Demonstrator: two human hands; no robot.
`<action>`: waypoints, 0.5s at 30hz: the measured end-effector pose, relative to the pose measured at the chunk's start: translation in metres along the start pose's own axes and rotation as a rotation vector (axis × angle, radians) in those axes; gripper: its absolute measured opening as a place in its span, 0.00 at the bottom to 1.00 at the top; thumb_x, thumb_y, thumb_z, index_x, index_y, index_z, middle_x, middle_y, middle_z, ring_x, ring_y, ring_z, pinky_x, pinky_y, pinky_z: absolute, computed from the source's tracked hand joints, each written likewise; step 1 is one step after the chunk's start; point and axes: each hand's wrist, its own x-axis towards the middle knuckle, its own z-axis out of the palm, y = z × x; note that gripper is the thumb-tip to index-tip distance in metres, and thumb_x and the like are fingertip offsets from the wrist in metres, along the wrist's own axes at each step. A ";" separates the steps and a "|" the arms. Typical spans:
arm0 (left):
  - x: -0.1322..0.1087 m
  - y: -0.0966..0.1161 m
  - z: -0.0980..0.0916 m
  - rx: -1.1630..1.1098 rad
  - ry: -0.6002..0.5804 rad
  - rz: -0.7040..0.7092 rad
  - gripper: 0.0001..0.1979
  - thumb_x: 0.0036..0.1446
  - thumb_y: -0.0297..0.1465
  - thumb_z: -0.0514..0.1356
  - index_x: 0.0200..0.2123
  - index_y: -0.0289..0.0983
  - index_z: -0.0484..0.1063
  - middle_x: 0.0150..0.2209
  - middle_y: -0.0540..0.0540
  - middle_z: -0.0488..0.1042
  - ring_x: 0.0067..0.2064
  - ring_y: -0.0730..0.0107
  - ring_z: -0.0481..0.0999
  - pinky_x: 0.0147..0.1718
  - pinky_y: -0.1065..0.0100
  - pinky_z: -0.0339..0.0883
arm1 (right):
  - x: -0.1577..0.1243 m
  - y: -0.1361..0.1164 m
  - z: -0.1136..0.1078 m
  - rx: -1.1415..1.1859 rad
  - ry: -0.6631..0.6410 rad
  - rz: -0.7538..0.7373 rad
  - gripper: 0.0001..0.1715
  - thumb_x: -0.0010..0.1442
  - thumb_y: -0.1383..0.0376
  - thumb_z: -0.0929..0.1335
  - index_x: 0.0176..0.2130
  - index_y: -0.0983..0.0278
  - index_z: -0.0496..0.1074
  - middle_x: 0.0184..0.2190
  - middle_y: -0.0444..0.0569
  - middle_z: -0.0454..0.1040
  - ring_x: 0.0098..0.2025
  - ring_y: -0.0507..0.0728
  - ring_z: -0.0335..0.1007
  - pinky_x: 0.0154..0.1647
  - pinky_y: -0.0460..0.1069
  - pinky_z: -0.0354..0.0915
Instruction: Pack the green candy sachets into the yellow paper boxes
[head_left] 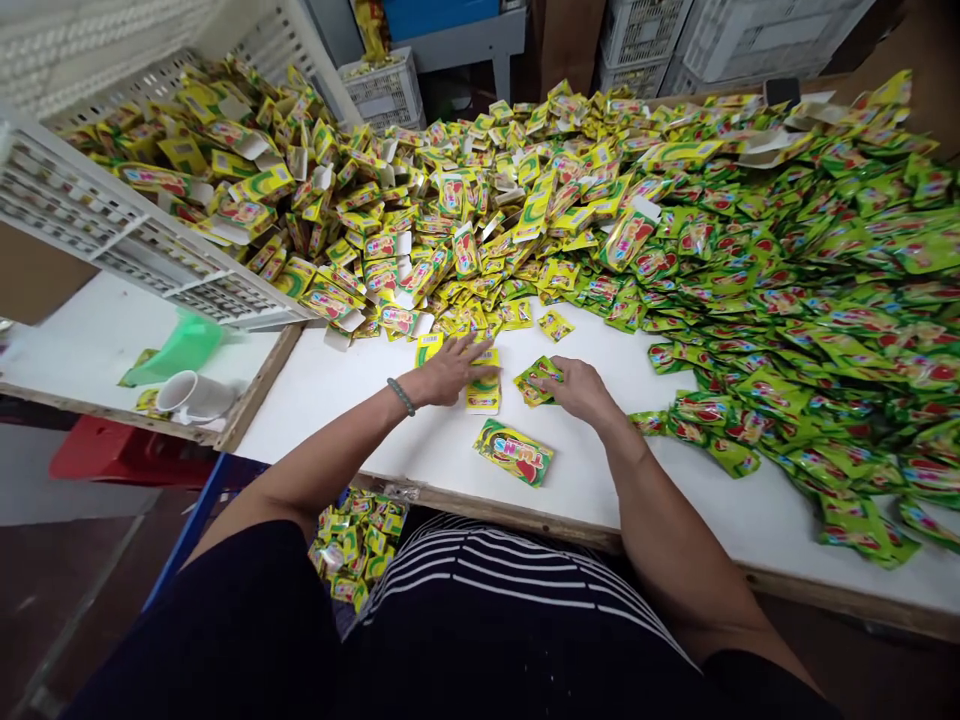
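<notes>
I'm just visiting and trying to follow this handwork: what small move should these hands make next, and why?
Probably the left hand should close around the yellow box under its fingers. Those fingers are spread over the box rather than wrapped around it, while the right hand holds green packets nearby, so a firm hold there seems the missing piece.

The little packets (765, 275) look like thin, crinkly plastic — very shiny, with bright spots of light on them. The boxes (514, 453) are thin card, smooth and a bit glossy outside, with dull paper flaps (646, 208). The big basket (120, 225) is hard plastic with little shine. The table (585, 465) has a smooth top, and its edge (262, 390) is plain, rough-looking wood. The stool (120, 450) is smooth plastic. The shirt (525, 640) is dull cloth — the bracelet (401, 397) has smooth beads.
</notes>
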 end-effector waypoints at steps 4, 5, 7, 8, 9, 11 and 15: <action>0.009 0.000 0.016 -0.007 0.046 0.119 0.26 0.53 0.24 0.58 0.57 0.41 0.68 0.65 0.41 0.59 0.69 0.47 0.48 0.64 0.48 0.45 | 0.006 0.005 0.002 -0.220 0.158 0.064 0.16 0.52 0.55 0.69 0.22 0.58 0.60 0.19 0.44 0.66 0.26 0.57 0.64 0.28 0.49 0.52; 0.012 0.001 0.020 -0.056 0.091 0.127 0.22 0.56 0.27 0.57 0.55 0.39 0.70 0.62 0.39 0.64 0.67 0.49 0.53 0.63 0.52 0.50 | 0.007 0.006 0.001 -0.225 0.194 0.078 0.16 0.52 0.54 0.68 0.23 0.58 0.60 0.19 0.44 0.66 0.26 0.57 0.63 0.28 0.49 0.51; 0.018 0.003 0.025 -0.182 0.198 0.068 0.19 0.60 0.33 0.54 0.53 0.36 0.71 0.54 0.38 0.73 0.59 0.55 0.68 0.56 0.59 0.60 | 0.008 0.007 -0.004 -0.213 0.261 0.114 0.17 0.53 0.52 0.67 0.24 0.58 0.59 0.20 0.44 0.66 0.26 0.57 0.63 0.28 0.49 0.52; 0.020 0.005 0.027 -0.250 0.255 0.000 0.19 0.61 0.36 0.53 0.52 0.36 0.71 0.49 0.39 0.76 0.52 0.57 0.73 0.51 0.61 0.64 | 0.008 0.006 -0.007 -0.191 0.296 0.132 0.17 0.53 0.51 0.66 0.25 0.58 0.60 0.20 0.45 0.67 0.27 0.57 0.63 0.29 0.50 0.53; 0.022 0.006 0.030 -0.316 0.316 -0.083 0.19 0.61 0.38 0.53 0.52 0.36 0.71 0.44 0.40 0.77 0.46 0.59 0.75 0.46 0.62 0.66 | 0.008 0.006 -0.009 -0.158 0.336 0.145 0.17 0.53 0.51 0.66 0.25 0.59 0.61 0.22 0.45 0.68 0.28 0.57 0.64 0.30 0.50 0.55; 0.025 0.010 0.036 -0.453 0.431 -0.228 0.21 0.59 0.43 0.56 0.50 0.37 0.72 0.38 0.44 0.78 0.39 0.61 0.75 0.40 0.64 0.66 | 0.008 0.004 -0.013 -0.070 0.410 0.161 0.17 0.53 0.49 0.66 0.27 0.59 0.63 0.24 0.46 0.71 0.30 0.58 0.65 0.33 0.51 0.57; 0.032 0.018 0.048 -0.901 0.594 -0.289 0.21 0.55 0.46 0.59 0.43 0.36 0.73 0.35 0.46 0.77 0.34 0.67 0.73 0.35 0.68 0.64 | 0.007 0.000 -0.011 0.215 0.424 0.089 0.20 0.52 0.46 0.67 0.30 0.61 0.68 0.28 0.48 0.75 0.33 0.59 0.68 0.36 0.52 0.62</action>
